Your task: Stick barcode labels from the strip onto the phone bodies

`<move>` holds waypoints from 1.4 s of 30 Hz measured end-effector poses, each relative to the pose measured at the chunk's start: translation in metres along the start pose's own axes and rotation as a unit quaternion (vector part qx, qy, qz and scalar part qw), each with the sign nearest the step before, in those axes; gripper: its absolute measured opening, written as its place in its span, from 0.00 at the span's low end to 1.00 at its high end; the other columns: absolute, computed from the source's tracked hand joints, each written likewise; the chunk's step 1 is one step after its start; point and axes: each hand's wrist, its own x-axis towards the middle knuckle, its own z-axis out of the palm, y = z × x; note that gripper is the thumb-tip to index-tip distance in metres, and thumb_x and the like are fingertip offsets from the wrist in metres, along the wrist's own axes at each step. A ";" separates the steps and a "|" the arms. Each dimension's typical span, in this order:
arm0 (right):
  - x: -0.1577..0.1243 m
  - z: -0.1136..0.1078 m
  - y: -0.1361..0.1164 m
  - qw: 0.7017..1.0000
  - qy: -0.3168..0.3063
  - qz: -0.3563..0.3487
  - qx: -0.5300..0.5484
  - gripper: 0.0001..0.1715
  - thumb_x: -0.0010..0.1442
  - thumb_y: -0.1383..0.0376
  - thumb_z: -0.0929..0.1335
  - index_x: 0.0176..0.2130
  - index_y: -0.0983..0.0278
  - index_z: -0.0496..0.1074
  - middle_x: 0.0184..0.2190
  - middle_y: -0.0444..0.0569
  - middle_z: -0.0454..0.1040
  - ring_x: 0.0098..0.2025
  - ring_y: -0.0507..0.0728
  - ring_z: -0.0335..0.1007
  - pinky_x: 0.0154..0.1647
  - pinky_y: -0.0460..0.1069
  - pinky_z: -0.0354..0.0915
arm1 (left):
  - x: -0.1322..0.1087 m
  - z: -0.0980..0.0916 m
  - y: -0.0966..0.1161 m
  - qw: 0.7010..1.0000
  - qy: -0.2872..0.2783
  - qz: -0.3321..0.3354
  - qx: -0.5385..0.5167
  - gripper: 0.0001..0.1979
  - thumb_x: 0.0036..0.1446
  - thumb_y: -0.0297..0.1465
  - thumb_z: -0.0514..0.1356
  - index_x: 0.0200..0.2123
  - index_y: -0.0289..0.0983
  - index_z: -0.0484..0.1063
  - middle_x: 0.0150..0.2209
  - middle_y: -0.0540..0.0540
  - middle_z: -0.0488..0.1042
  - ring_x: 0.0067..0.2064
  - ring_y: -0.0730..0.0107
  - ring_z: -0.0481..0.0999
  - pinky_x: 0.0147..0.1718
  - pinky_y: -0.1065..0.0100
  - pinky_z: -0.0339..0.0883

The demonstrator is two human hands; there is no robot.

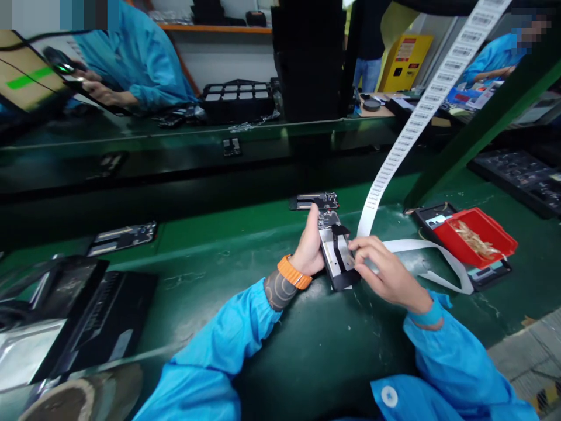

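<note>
An opened smartphone (336, 251) with a bare circuit board at its top end and a dark ribbon strip down its silvery middle is held above the green bench. My left hand (309, 242) grips it along its left side, thumb pointing up. At the phone's right edge is my right hand (379, 269), its thumb and index finger pinched together; whatever lies between the fingertips is too small to make out. Just behind the phone, a second opened smartphone (313, 201) lies flat on the bench.
A long strip of barcode labels (421, 120) hangs down and curls on the right. Nearby sits a red tray (482, 237) of pale scraps, close to a green post (482, 128). Another opened phone (125, 238) and black equipment (96, 327) are at left. Co-workers stand beyond.
</note>
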 end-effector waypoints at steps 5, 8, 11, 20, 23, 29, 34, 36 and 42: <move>0.001 0.014 -0.015 0.990 0.126 0.054 0.028 0.07 0.64 0.69 0.65 0.34 0.58 0.63 0.29 0.44 0.74 0.30 0.55 0.72 0.32 0.50 0.69 | 0.002 0.003 -0.006 0.999 0.024 0.012 -0.023 0.38 0.54 0.66 0.48 0.32 0.36 0.73 0.28 0.43 0.76 0.28 0.63 0.76 0.32 0.62 0.73; 0.008 0.034 -0.011 0.986 0.143 0.032 -0.079 0.07 0.64 0.69 0.63 0.34 0.58 0.66 0.27 0.45 0.72 0.30 0.56 0.70 0.38 0.53 0.70 | 0.000 0.011 -0.019 1.000 -0.005 -0.006 -0.002 0.37 0.57 0.64 0.48 0.36 0.35 0.75 0.30 0.42 0.77 0.34 0.61 0.78 0.35 0.64 0.72; 0.011 0.043 -0.006 0.984 0.132 0.007 -0.119 0.09 0.66 0.71 0.62 0.40 0.60 0.70 0.33 0.49 0.76 0.37 0.59 0.72 0.45 0.56 0.70 | -0.003 0.017 -0.027 1.000 -0.030 -0.007 0.003 0.36 0.59 0.62 0.48 0.39 0.34 0.76 0.31 0.43 0.78 0.37 0.61 0.79 0.38 0.65 0.72; 0.010 0.030 -0.011 0.993 0.111 0.030 -0.038 0.07 0.65 0.70 0.65 0.37 0.59 0.72 0.31 0.47 0.74 0.35 0.57 0.71 0.38 0.52 0.68 | -0.009 0.020 -0.026 0.999 -0.029 0.007 0.025 0.37 0.58 0.63 0.48 0.36 0.34 0.75 0.30 0.43 0.77 0.38 0.60 0.78 0.37 0.64 0.72; 0.011 0.023 -0.008 0.995 0.083 0.055 -0.008 0.05 0.63 0.70 0.66 0.35 0.60 0.70 0.29 0.45 0.71 0.32 0.55 0.69 0.34 0.50 0.65 | -0.009 0.018 -0.029 0.998 -0.036 -0.007 0.045 0.36 0.55 0.65 0.50 0.31 0.35 0.73 0.29 0.43 0.75 0.37 0.59 0.78 0.35 0.65 0.72; 0.015 0.023 -0.011 0.998 0.029 0.056 -0.026 0.08 0.63 0.70 0.64 0.31 0.60 0.65 0.27 0.44 0.68 0.30 0.55 0.65 0.33 0.49 0.62 | -0.007 0.016 -0.035 0.996 -0.033 -0.022 0.077 0.33 0.53 0.63 0.56 0.26 0.36 0.69 0.24 0.47 0.72 0.32 0.64 0.77 0.29 0.69 0.69; -0.004 -0.035 0.010 0.993 0.077 0.094 -0.011 0.07 0.66 0.66 0.63 0.33 0.60 0.67 0.31 0.45 0.72 0.33 0.55 0.68 0.36 0.49 0.64 | 0.009 0.026 -0.003 0.998 0.016 0.024 0.060 0.38 0.55 0.64 0.51 0.39 0.33 0.76 0.28 0.43 0.77 0.28 0.63 0.78 0.28 0.66 0.72; -0.022 -0.080 0.043 0.945 0.260 0.185 -0.078 0.06 0.64 0.62 0.64 0.35 0.59 0.68 0.31 0.47 0.72 0.33 0.56 0.69 0.35 0.50 0.63 | 0.024 0.028 0.019 0.995 0.008 0.010 0.098 0.41 0.55 0.64 0.49 0.44 0.32 0.76 0.29 0.40 0.78 0.26 0.62 0.78 0.25 0.66 0.71; -0.068 -0.156 0.135 0.761 0.340 0.467 -0.296 0.12 0.55 0.60 0.68 0.24 0.60 0.64 0.23 0.48 0.70 0.29 0.59 0.64 0.38 0.55 0.59 | 0.072 0.030 0.052 0.972 -0.150 -0.117 0.137 0.38 0.59 0.59 0.51 0.50 0.31 0.76 0.30 0.36 0.79 0.27 0.57 0.79 0.25 0.62 0.73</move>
